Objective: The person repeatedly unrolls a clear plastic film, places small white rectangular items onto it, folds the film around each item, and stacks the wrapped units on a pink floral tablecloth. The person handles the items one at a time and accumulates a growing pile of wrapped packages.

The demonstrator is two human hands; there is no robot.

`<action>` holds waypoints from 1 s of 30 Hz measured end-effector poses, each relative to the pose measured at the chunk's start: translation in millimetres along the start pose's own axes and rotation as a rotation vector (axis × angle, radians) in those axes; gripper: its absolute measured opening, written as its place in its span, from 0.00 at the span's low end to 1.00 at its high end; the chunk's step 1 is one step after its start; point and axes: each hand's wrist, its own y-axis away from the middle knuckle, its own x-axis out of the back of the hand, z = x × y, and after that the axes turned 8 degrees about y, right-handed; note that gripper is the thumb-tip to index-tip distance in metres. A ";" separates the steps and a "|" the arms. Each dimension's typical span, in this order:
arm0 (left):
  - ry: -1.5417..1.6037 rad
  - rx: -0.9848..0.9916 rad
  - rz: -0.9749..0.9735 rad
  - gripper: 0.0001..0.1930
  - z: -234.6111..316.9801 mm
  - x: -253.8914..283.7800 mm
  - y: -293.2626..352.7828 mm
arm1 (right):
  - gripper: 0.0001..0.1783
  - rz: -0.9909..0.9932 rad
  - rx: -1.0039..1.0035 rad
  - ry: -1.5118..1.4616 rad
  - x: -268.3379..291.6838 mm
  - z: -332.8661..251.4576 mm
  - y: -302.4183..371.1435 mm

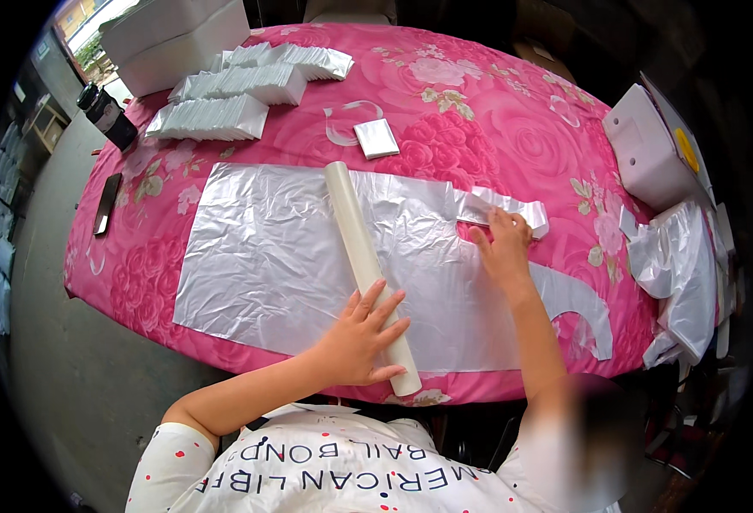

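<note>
A flat pile of clear plastic bags (265,256) lies spread on the pink flowered table cover (496,111). A long cream roll (359,248) lies across the pile, running from the far side toward me. My left hand (355,338) rests flat on the near end of the roll with its fingers spread. My right hand (503,248) reaches to the right end of the pile, where its fingertips pinch a folded white plastic strip (513,208).
Stacks of folded bag packets (214,120) sit at the back left, and one small packet (376,138) lies alone. White boxes (171,34) stand behind them and another white box (650,150) at right. Loose plastic (680,265) hangs at the right edge. A phone (107,203) lies at left.
</note>
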 end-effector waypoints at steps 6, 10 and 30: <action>0.192 -0.098 0.041 0.40 16.3 -11.9 -13.3 | 0.33 0.198 -0.702 0.320 18.6 96.3 24.4; 0.194 -0.061 0.081 0.44 21.6 -26.6 -24.1 | 0.32 -0.028 -0.118 -0.240 30.7 3.8 76.3; 0.026 -0.117 -0.128 0.37 55.6 -25.5 -43.5 | 0.15 0.068 -0.518 0.345 46.1 161.4 171.0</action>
